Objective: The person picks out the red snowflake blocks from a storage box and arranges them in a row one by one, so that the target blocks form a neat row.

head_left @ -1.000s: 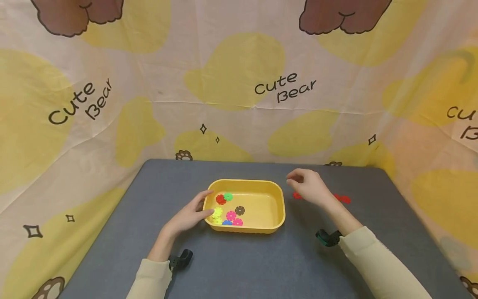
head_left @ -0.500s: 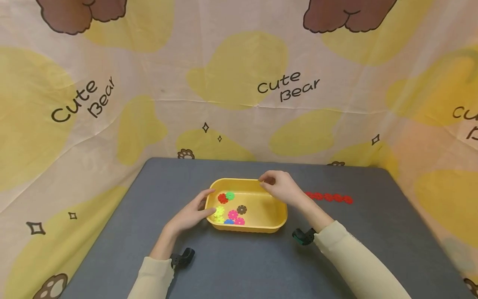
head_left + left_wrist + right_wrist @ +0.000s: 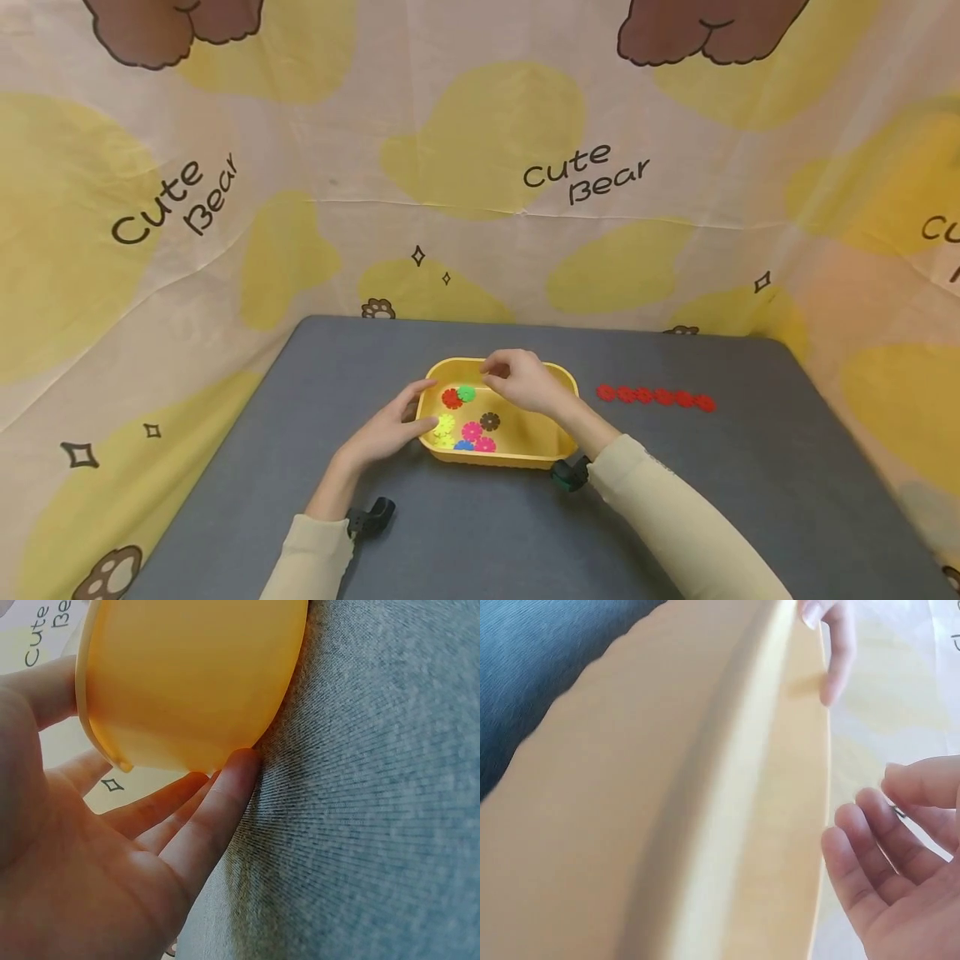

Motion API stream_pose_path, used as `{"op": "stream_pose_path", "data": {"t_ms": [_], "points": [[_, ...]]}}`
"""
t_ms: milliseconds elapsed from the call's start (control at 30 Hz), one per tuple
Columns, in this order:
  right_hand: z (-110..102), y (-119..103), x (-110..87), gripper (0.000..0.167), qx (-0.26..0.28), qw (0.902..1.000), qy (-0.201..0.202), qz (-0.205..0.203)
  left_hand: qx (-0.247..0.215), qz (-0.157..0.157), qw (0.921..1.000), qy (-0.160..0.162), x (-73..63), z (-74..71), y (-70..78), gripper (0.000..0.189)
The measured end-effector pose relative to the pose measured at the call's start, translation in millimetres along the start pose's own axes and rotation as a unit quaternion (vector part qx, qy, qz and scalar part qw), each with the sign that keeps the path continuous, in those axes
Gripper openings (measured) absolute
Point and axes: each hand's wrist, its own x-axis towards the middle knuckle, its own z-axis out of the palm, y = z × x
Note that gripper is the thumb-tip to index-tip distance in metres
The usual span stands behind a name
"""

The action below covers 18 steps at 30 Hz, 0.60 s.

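Note:
A yellow plastic tub (image 3: 525, 435) stands on the table, holding several snowflake discs: red (image 3: 452, 398), green (image 3: 467, 393), brown (image 3: 489, 422), pink (image 3: 472, 431), yellow-green (image 3: 445, 424) and blue (image 3: 464, 446). My left hand (image 3: 386, 427) grips the tub's left end, its thumb at the rim and its fingers against the outer wall, as the left wrist view shows. Over the tub's back half hovers my right hand (image 3: 525, 382), fingers loosely bent, with nothing seen between them in the right wrist view. To the right lies a row of red snowflake discs (image 3: 654, 397), joined end to end.
The table (image 3: 465, 533) has a dark grey cloth surface. A printed fabric wall (image 3: 480, 167) rises behind it and along both sides. Each wrist wears a dark band, such as the left wrist camera (image 3: 371, 518).
My right hand has moved left, from above the red row to over the tub, uncovering the whole row. My left hand keeps its grip on the tub.

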Motion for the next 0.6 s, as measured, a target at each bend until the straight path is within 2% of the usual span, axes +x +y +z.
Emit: {"op": "stream_pose_path", "data": {"t_ms": [267, 600], "points": [[22.9, -2.8, 16.7, 0.019, 0.012, 0.9997, -0.022, -0.001, -0.005, 0.013, 0.9999, -0.005, -1.0, -1.7, 1.4, 0.066], [48.8, 8.3, 35.3, 0.020, 0.010, 0.9982, -0.058, 0.008, -0.013, 0.013, 0.9998, -0.005, -3.0, -0.4, 3.1, 0.066]]}}
